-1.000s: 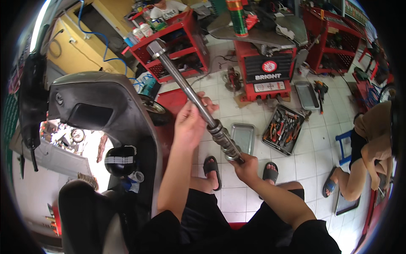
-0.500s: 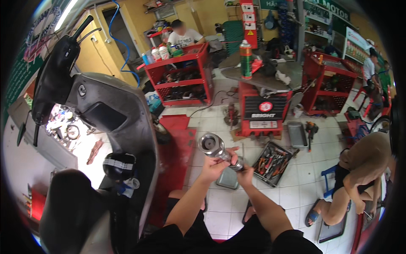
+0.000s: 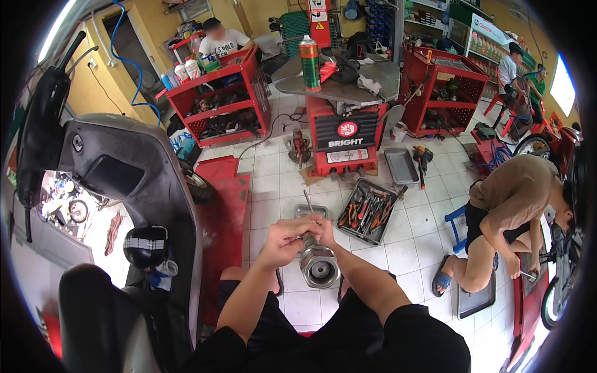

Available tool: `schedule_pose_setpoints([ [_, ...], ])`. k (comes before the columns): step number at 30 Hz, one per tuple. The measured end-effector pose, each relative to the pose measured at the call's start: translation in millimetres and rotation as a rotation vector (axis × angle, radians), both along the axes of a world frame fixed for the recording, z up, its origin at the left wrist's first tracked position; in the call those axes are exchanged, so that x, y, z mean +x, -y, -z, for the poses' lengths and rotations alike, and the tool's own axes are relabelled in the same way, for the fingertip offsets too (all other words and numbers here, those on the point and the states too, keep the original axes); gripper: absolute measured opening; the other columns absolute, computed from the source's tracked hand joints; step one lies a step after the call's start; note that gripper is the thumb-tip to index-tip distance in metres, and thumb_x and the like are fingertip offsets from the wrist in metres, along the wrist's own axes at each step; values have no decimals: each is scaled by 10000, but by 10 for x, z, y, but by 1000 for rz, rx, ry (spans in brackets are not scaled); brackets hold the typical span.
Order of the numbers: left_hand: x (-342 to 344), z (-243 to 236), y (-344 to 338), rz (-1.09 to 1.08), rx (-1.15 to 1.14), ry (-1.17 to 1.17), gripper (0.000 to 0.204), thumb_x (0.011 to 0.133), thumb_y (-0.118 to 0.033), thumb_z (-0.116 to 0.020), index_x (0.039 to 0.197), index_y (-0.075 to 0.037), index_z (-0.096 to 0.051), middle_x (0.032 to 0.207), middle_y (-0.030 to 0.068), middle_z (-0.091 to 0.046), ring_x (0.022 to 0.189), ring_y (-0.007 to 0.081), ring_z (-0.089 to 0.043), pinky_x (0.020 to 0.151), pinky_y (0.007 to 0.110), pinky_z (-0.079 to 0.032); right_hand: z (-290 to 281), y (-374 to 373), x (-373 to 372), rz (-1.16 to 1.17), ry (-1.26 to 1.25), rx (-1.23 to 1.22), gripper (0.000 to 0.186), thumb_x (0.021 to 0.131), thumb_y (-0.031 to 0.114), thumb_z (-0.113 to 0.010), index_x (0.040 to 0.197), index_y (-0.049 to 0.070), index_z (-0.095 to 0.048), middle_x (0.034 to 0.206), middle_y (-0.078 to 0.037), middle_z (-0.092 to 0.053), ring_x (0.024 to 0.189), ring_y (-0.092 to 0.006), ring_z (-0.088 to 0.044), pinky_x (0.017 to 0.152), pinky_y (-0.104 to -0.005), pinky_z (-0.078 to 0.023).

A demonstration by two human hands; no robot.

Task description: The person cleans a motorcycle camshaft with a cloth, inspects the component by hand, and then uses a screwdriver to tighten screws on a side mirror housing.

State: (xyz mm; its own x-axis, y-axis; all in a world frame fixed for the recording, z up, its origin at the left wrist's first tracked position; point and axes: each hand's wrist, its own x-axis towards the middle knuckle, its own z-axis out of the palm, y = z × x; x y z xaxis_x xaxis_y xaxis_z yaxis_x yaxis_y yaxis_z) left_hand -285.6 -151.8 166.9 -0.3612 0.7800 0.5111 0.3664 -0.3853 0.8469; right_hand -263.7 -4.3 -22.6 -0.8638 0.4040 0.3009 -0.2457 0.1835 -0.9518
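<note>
Metal tube (image 3: pixel 316 257) has been swung round: hex end (image 3: pixel 331 273), earlier beyond the hands, now turned near, end hole presented. Held centrally by left hand (image 3: pixel 283 244) and right hand (image 3: pixel 324 231), both curled closed.

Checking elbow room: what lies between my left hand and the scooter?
In the head view, a red platform and white tiles show between your left hand and the scooter.

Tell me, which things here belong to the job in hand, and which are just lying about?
Belong to the job:
hex-ended metal part, held in the left hand and right hand
probably the tool tray on the floor

Seemingly just lying about:
spray can on the bench
black helmet on the scooter
orange-and-black power tool
</note>
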Motion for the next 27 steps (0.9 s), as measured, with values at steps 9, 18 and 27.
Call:
schedule_pose_setpoints([
  [9,-46,85,-110,-2,-28,73,306,739,190,-612,1005,57,-684,980,134,-691,986,233,-658,888,320,-509,638,-119,-302,-52,-127,-154,118,784,9,-719,891,55,-709,777,-98,-712,709,-121,-646,661,-309,-510],
  [18,-409,819,-324,-322,192,579,195,869,20,-646,1060,59,-635,888,72,-616,760,131,-531,700,272,-426,323,-611,44,71,343,638,345,623,58,-639,955,13,-721,854,-147,-725,856,-365,-694,842,-448,-542],
  [27,-317,2324,-229,-315,-334,782,191,864,33,-652,1053,23,-671,814,-44,-596,708,46,-511,631,206,-402,-908,-736,-116,161,249,-16,368,815,227,-797,1066,-21,-695,788,-10,-646,673,-53,-535,599,-232,-443],
])
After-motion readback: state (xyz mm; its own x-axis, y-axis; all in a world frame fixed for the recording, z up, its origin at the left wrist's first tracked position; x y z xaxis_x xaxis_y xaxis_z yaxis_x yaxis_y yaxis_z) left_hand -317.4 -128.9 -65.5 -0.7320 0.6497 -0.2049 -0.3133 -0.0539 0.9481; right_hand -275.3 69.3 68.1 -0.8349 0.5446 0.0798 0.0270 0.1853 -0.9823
